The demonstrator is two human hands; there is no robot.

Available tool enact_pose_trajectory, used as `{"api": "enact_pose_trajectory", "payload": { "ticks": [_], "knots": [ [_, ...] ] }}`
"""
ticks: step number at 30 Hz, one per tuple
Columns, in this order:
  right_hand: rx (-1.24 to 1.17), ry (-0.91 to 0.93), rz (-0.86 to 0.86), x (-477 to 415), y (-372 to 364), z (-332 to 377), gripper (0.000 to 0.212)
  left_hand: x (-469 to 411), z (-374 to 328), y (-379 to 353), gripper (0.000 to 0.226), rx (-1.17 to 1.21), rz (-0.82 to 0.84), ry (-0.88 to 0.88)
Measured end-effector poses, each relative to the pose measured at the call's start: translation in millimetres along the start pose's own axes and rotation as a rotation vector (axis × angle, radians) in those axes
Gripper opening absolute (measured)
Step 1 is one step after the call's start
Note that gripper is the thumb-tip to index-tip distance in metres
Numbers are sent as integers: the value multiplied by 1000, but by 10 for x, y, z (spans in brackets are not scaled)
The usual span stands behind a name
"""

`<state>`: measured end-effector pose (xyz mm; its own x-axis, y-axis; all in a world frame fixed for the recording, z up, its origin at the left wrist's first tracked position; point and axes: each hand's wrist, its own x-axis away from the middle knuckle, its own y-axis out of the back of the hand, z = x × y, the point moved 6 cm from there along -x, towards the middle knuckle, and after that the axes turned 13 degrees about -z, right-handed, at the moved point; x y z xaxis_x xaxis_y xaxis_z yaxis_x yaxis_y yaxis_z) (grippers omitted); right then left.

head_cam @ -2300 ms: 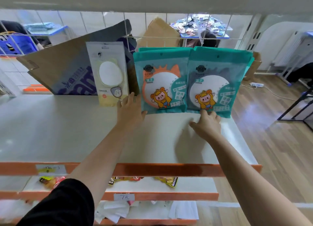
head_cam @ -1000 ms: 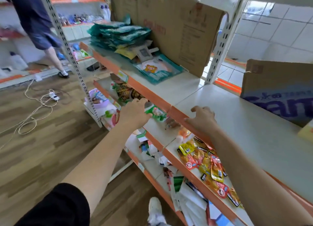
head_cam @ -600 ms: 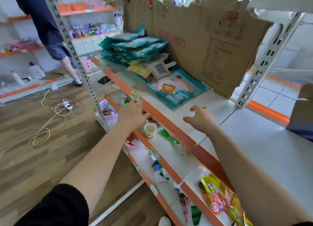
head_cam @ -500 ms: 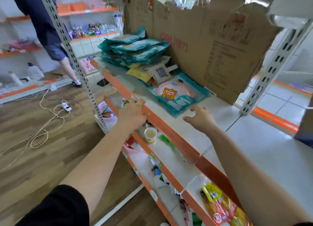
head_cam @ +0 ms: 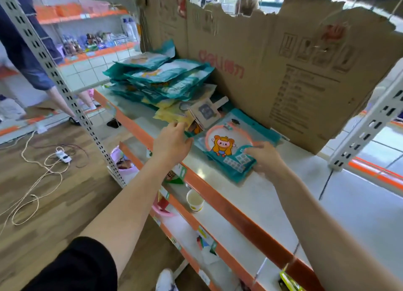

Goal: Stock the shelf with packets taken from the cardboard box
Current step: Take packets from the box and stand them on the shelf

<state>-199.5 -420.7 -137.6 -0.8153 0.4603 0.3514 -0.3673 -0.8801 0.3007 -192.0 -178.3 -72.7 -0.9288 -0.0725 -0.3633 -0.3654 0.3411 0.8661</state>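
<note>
A teal packet point(head_cam: 231, 146) with a cartoon pig lies flat on the white shelf point(head_cam: 272, 194). My right hand point(head_cam: 265, 160) grips its near right corner, thumb on top. My left hand point(head_cam: 172, 141) reaches the packet's left edge and pinches a yellow packet point(head_cam: 172, 116) beside it. Behind them lies a pile of teal packets point(head_cam: 161, 77) and a small brown card packet point(head_cam: 205, 114). A torn cardboard sheet point(head_cam: 272, 61) stands along the back of the shelf.
An orange shelf edge point(head_cam: 220, 194) runs diagonally below my hands. On the lower shelf stand a paper cup point(head_cam: 195, 200) and small goods. A perforated upright post point(head_cam: 65, 90) stands at left. A person point(head_cam: 24, 48) stands at far left; cables point(head_cam: 43, 170) lie on the wooden floor.
I turned left from the standing packets to the neighbouring bay. Both hands moved forward from the shelf edge; my right hand took hold of the teal packet and my left reached the yellow one.
</note>
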Motion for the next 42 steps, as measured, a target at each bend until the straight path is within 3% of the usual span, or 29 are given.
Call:
{"api": "enact_pose_trajectory", "payload": {
  "ticks": [2, 5, 9, 12, 14, 17, 20, 22, 26, 29, 37, 42],
  "knots": [
    [-219, -138, -25, -93, -73, 16, 25, -239, 37, 30, 43, 25, -46, -31],
    [-312, -170, -104, -230, -153, 49, 51, -628, 91, 104, 39, 26, -106, -104],
    [-322, -181, -280, -292, -227, 83, 21, -1098, 196, 265, 34, 63, -243, -184],
    [-312, -178, -368, -277, -302, 121, 17, -1444, 250, 367, 31, 29, -325, -246],
    [-317, -170, -440, -248, -313, 158, 16, -1645, 280, 390, 32, -4, -321, -273],
    [-299, -177, -501, -221, -303, 144, 17, -1895, 377, 240, 44, -145, -166, -293],
    [-270, -167, -516, -182, -261, 125, 16, -2050, 542, 11, 58, -188, 42, -187],
    [-270, -191, -513, -148, -253, 95, 15, -2079, 553, -39, 52, -170, 68, -151],
    [-312, -206, -489, -119, -261, 87, 14, -2014, 375, 77, 9, -354, -25, -328],
    [-311, -200, -468, -123, -248, 101, 13, -1943, 288, 115, 17, -448, -58, -420],
    [-343, -144, -417, -112, -209, 225, 12, -1587, -72, 132, 22, -262, -116, -525],
    [-329, -138, -401, -78, -178, 236, 14, -1811, 108, 253, 20, -38, -233, -384]
  ]
}}
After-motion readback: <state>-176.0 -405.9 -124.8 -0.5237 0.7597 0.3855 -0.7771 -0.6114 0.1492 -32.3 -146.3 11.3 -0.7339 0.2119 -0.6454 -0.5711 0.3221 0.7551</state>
